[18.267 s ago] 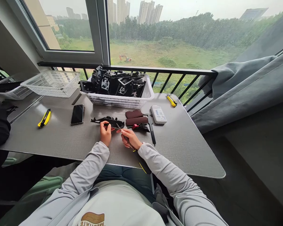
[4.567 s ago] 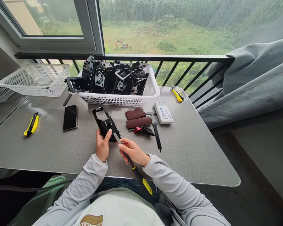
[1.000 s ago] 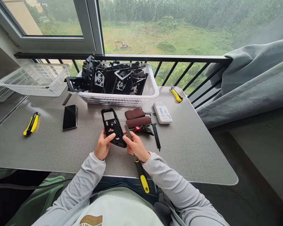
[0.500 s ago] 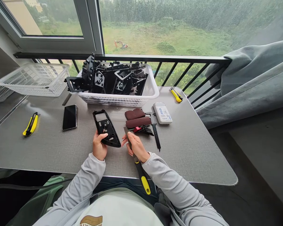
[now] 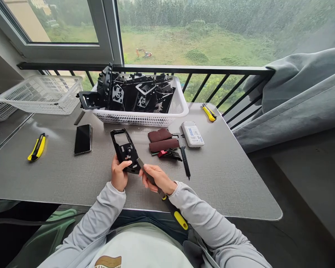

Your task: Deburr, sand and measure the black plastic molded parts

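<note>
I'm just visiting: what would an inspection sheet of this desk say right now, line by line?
Surface: grey table by a window, matte, dry.
Job's things: black plastic part held over the table; utility knife with its blade tip at the part's near end.
Clutter: white basket full of black parts, a second white basket, phone, two more yellow knives, dark red sanding blocks, white box.
Hands: left hand grips the part; right hand grips the knife.
Cables: nothing seen.
Surroundings: black railing, grey curtain, green field outside.
</note>
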`<action>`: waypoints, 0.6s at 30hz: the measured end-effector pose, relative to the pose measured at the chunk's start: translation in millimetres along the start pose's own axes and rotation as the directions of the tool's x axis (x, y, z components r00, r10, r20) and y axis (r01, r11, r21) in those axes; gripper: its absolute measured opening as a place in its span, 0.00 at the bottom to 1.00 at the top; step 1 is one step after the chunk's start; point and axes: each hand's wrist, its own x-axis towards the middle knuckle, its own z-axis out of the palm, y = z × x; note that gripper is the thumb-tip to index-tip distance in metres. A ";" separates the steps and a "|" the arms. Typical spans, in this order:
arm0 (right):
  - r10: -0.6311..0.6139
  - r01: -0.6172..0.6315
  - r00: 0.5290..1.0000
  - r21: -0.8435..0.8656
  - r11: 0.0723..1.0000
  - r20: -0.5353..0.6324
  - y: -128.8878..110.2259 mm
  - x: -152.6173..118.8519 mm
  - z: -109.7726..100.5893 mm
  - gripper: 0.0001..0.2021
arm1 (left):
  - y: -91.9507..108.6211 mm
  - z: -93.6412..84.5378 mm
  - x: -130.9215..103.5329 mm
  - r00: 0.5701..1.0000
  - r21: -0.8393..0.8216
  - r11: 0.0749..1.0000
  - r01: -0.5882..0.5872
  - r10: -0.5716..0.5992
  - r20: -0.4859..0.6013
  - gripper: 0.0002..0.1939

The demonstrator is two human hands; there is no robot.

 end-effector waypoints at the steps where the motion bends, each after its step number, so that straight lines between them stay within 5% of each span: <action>1: 0.017 -0.017 1.000 -0.013 1.000 0.023 0.3 -0.6 1.0 0.26 | 0.3 0.5 -0.8 1.000 0.001 1.000 0.006 -0.006 0.010 0.16; 11: -0.039 0.040 0.996 0.013 0.999 -0.080 0.0 1.1 -2.2 0.25 | 3.3 0.6 0.7 0.994 -0.046 0.993 0.105 -0.104 0.029 0.17; 18: 0.032 -0.031 0.998 -0.020 0.999 0.062 0.5 -0.2 0.0 0.26 | 3.8 0.7 -0.2 0.995 -0.023 0.995 0.093 -0.092 0.046 0.15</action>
